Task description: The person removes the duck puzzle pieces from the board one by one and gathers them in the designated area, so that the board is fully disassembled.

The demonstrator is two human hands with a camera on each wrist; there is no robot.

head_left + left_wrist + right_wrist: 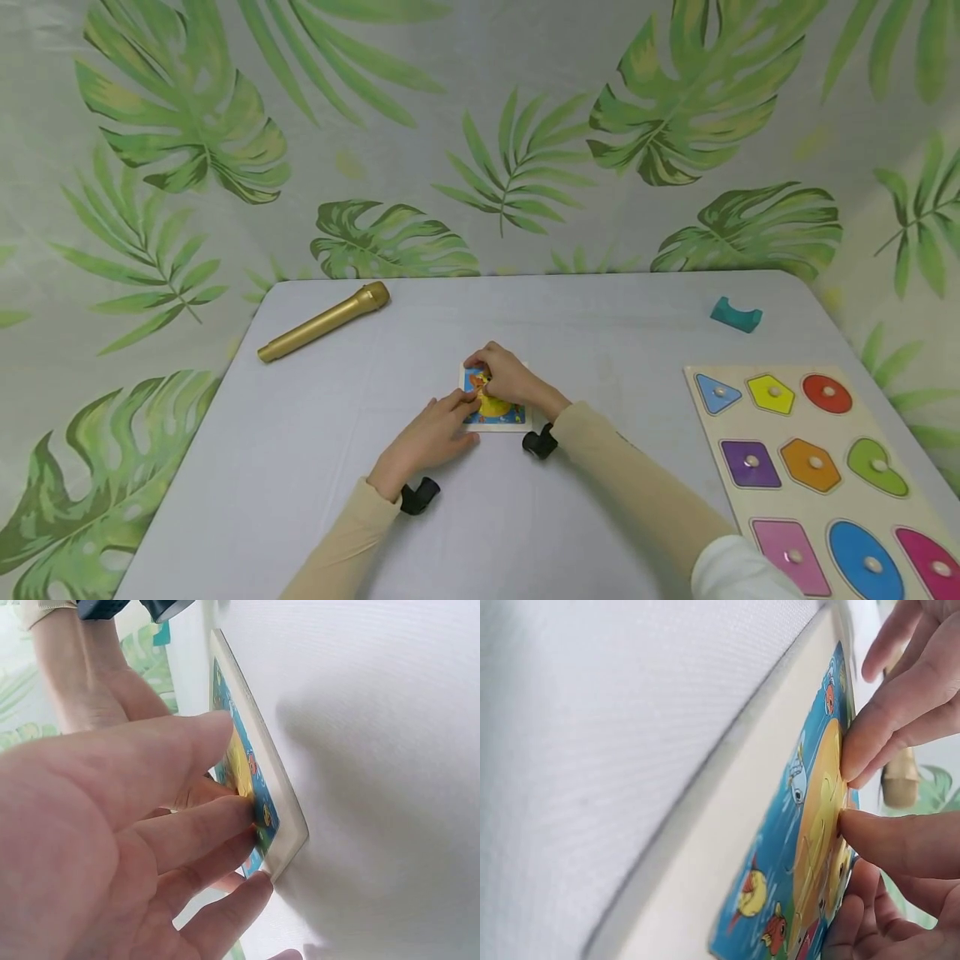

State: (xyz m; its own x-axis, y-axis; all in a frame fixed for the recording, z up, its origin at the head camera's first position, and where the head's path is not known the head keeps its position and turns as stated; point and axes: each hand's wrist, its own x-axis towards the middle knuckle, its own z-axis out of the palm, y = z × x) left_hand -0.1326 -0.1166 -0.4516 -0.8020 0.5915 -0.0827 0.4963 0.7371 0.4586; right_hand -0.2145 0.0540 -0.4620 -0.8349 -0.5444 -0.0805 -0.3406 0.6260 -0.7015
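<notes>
A small square picture puzzle (495, 414) with a pale wooden border lies on the table's middle. Its picture shows a large yellow shape and small fish on blue. The left hand (435, 433) comes from the left, fingertips resting on the picture and near its edge, fingers mostly extended. Over the upper part bends the right hand (510, 375), its thumb and curled fingers gripping at the puzzle. In the right wrist view the right thumb (892, 840) touches the yellow area (821, 802). The hands hide part of the picture, and whether a loose piece is between the right fingertips is unclear.
A gold microphone (322, 323) lies at the back left. Toward the back right sits a teal curved block (737, 315). A wooden board of knobbed coloured shapes (765, 421) covers the table's right side. A leaf-patterned cloth (525, 167) hangs behind the table.
</notes>
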